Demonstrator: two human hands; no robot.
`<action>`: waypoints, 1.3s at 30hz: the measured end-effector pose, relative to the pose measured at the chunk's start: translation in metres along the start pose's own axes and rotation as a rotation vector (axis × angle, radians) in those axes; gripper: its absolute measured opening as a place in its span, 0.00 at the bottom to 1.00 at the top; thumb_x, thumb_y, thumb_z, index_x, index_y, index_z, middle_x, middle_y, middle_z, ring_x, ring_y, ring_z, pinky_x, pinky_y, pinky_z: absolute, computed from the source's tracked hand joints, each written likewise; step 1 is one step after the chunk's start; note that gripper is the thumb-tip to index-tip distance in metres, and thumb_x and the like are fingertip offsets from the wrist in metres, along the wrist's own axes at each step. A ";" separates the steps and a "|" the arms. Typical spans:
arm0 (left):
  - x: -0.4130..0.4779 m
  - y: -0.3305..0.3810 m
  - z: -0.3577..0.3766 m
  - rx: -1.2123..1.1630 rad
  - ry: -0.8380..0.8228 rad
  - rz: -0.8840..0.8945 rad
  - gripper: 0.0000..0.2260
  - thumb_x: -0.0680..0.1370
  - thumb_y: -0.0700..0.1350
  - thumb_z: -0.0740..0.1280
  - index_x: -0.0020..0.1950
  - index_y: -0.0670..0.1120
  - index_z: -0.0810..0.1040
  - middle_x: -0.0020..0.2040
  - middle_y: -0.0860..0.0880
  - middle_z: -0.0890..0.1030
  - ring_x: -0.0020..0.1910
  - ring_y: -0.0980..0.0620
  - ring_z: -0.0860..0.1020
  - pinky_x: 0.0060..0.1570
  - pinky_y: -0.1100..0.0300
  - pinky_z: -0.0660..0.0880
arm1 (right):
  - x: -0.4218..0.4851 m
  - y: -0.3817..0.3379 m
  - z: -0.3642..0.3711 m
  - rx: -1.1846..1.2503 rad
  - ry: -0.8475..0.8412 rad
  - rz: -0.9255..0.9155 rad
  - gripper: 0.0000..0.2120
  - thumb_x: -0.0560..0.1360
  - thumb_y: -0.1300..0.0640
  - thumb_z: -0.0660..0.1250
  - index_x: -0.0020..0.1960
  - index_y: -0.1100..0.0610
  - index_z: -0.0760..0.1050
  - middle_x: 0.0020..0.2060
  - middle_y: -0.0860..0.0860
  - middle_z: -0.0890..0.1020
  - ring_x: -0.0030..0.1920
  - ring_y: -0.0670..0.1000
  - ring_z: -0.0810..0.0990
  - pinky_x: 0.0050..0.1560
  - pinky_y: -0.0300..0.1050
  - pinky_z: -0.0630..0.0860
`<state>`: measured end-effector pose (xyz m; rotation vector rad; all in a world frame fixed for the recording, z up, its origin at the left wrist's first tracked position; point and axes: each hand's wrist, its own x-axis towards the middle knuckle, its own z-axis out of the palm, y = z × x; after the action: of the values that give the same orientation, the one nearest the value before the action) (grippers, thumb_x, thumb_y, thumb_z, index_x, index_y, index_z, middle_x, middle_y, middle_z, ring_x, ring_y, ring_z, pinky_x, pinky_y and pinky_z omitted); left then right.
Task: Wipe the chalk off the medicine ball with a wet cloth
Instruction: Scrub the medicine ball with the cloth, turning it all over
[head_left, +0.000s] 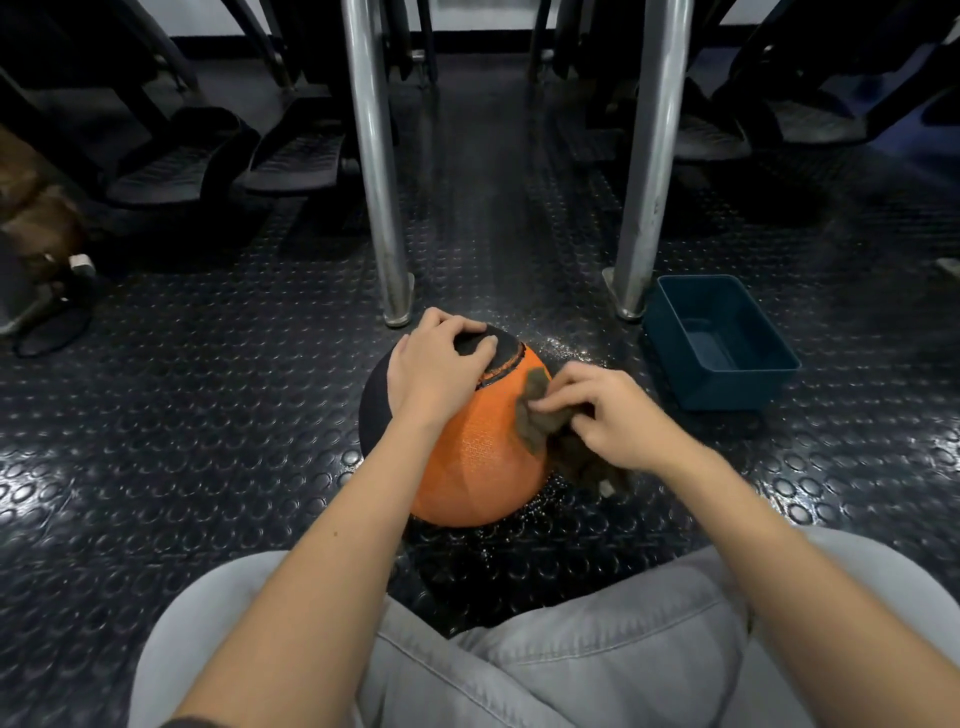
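From the head camera I am looking down at a medicine ball (478, 457), orange with black panels, which is sitting on the studded black rubber floor (208, 415) just ahead of the person's knees in grey trousers (597, 649). The left hand (436, 369) is lying spread over the top of the ball, fingers (470, 332) draped across the black cap and pressing down on it, gripping nothing else. The right hand (608, 415) is pinching a dark, brownish cloth (540, 415) between thumb and fingertips and is holding it against the ball's upper right side; the rest of the cloth is hanging bunched below the wrist, down toward the floor. I cannot tell from this view whether any chalk is showing on the orange surface. Small bright droplets are glinting on the floor around the ball, mostly behind it and to its right.

To the right of the ball, near but apart from it, a blue plastic tub (727, 384) is standing open side up on the floor. Two metal posts (379, 156) are rising from the floor just beyond the ball, the right-hand one planted just beside the tub's far corner. Dark exercise-machine foot pedals (291, 161) are showing in the gloom further back.
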<state>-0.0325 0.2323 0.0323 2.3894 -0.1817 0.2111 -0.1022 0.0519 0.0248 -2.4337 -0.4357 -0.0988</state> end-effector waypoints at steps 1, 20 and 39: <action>0.000 0.000 -0.001 -0.004 -0.008 0.000 0.11 0.77 0.57 0.63 0.55 0.56 0.80 0.54 0.59 0.73 0.52 0.58 0.73 0.62 0.52 0.69 | -0.005 0.002 -0.008 0.000 -0.096 0.014 0.23 0.67 0.77 0.59 0.50 0.57 0.83 0.45 0.45 0.78 0.49 0.44 0.75 0.57 0.30 0.68; -0.003 -0.010 -0.003 -0.002 -0.013 0.045 0.11 0.78 0.57 0.62 0.56 0.57 0.79 0.54 0.62 0.73 0.57 0.54 0.74 0.57 0.53 0.71 | 0.007 -0.013 -0.003 -0.194 0.338 0.162 0.19 0.72 0.73 0.59 0.58 0.60 0.79 0.51 0.54 0.76 0.54 0.55 0.74 0.56 0.50 0.73; -0.003 -0.037 -0.022 -0.211 -0.047 0.080 0.05 0.76 0.53 0.68 0.51 0.60 0.80 0.50 0.67 0.74 0.51 0.69 0.70 0.44 0.75 0.62 | 0.005 -0.005 0.040 -0.134 0.300 0.030 0.17 0.70 0.75 0.59 0.51 0.61 0.80 0.52 0.54 0.78 0.52 0.58 0.73 0.49 0.53 0.75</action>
<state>-0.0311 0.2745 0.0238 2.1804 -0.3071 0.1649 -0.1007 0.0812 -0.0027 -2.5001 -0.2642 -0.4871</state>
